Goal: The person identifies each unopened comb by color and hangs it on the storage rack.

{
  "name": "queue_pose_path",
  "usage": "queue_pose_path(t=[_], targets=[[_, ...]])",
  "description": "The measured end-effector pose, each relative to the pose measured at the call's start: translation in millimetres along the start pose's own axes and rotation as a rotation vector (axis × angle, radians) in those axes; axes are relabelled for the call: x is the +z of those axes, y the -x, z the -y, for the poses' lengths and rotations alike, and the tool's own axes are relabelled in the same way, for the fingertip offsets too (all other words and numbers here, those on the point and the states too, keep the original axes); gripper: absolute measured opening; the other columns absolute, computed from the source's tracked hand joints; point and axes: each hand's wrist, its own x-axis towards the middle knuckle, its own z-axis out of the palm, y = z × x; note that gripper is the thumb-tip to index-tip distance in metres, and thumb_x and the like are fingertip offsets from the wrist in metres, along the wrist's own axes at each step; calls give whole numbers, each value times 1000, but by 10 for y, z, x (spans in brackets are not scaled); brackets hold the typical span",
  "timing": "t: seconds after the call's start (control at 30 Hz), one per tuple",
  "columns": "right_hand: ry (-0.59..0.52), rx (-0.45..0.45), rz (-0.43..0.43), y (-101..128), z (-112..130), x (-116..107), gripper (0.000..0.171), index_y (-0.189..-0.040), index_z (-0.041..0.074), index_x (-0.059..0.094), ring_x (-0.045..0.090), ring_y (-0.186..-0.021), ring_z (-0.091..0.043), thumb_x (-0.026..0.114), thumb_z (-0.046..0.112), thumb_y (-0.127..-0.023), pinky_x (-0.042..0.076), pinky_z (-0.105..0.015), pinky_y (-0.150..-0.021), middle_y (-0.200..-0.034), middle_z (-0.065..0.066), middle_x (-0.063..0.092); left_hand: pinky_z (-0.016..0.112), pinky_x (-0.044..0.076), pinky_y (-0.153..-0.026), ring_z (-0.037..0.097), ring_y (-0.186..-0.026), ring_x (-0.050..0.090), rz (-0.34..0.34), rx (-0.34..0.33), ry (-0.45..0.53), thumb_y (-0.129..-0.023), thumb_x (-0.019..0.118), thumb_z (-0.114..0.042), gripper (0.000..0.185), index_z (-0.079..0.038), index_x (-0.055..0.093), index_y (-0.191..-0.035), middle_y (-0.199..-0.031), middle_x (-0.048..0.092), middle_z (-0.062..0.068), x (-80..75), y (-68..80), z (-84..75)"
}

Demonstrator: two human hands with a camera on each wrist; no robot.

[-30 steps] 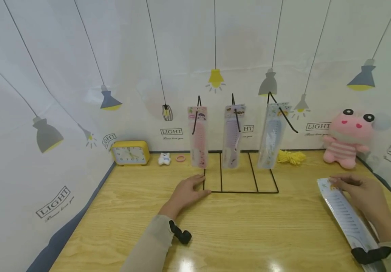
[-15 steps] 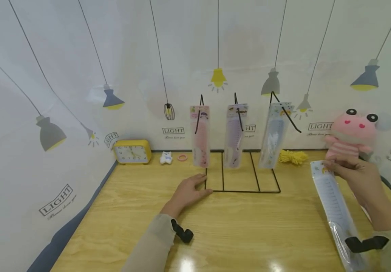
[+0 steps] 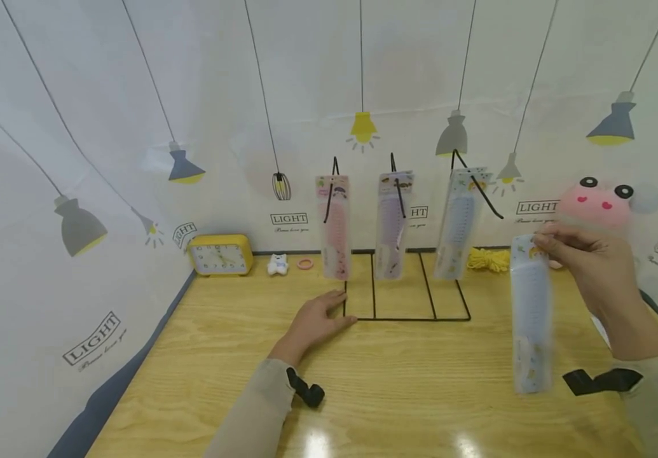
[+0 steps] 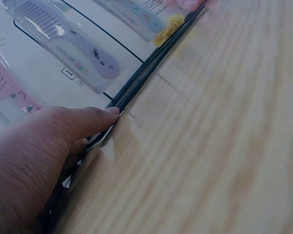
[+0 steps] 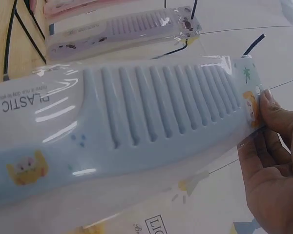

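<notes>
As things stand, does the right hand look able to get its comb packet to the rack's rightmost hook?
Probably yes. The right hand pinches the blue comb packet by its top, clear of the table, and nothing stands between it and the hook, which already carries one packet.

A glossy light wooden table is enclosed by white fabric walls printed with grey and yellow hanging lamps.

The pale blue plastic comb in its clear packet was motion-blurred in the head view, its print unreadable. The pink plush toy sat half hidden behind the right hand. The right-wrist view cut off the comb's handle.
</notes>
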Motion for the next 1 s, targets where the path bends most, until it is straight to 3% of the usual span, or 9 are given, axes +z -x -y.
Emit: queue_pose_path(t=[0.13, 0.27, 0.53, 0.63, 0.77, 0.87, 1.0], targets=[[-45, -58, 5, -8, 40, 110, 18, -107, -10, 72, 68, -82, -10, 71, -6, -89, 54, -16, -66, -90, -2, 76, 45, 31, -119, 25, -145, 38, -1, 3, -1, -91, 65, -60, 73, -20, 50, -150, -157, 43, 1, 6, 7, 8], [-31, -49, -7, 1, 81, 198, 20, -109, -7, 73, 67, -85, -10, 72, -5, -89, 52, -17, -70, -90, 0, 76, 46, 31, -119, 26, -145, 38, 1, 6, 5, -92, 65, -60, 73, -19, 50, -150, -157, 43, 1, 17, 14, 14], [151, 26, -64, -42, 234, 366, 27, -114, 2, 74, 64, -87, -7, 78, 13, -89, 45, -20, -63, -93, 9, 75, 46, 30, -119, 25, -145, 37, -2, 6, 7, -92, 64, -59, 73, -19, 49, -151, -157, 42, 1, -11, 6, -6], [66, -29, -32, -81, 253, 450, 24, -112, -3, 72, 65, -85, -10, 76, 7, -90, 50, -18, -66, -94, 3, 74, 46, 30, -119, 25, -145, 37, -8, 6, 6, -92, 65, -58, 72, -18, 49, -151, -157, 42, 1, -34, -3, -16], [-127, -192, 46, -134, 224, 557, 18, -106, -18, 67, 67, -82, -17, 68, -13, -88, 58, -20, -74, -92, -8, 73, 46, 29, -119, 25, -145, 36, -13, 5, 7, -92, 66, -56, 71, -18, 50, -150, -157, 42, 1, -48, -10, -23], [-161, -246, 68, -150, 203, 595, 18, -105, -22, 64, 68, -82, -18, 66, -16, -88, 58, -22, -78, -91, -10, 73, 46, 29, -119, 26, -145, 37, -18, 11, 13, -92, 66, -56, 71, -18, 50, -150, -157, 43, 2, -35, -9, -15], [-138, -237, 56, -145, 176, 597, 20, -106, -21, 64, 70, -81, -17, 68, -12, -89, 58, -22, -79, -89, -10, 74, 46, 29, -120, 25, -145, 37, -8, 7, 10, -92, 65, -57, 71, -18, 50, -150, -157, 42, 1, -4, 8, -2]])
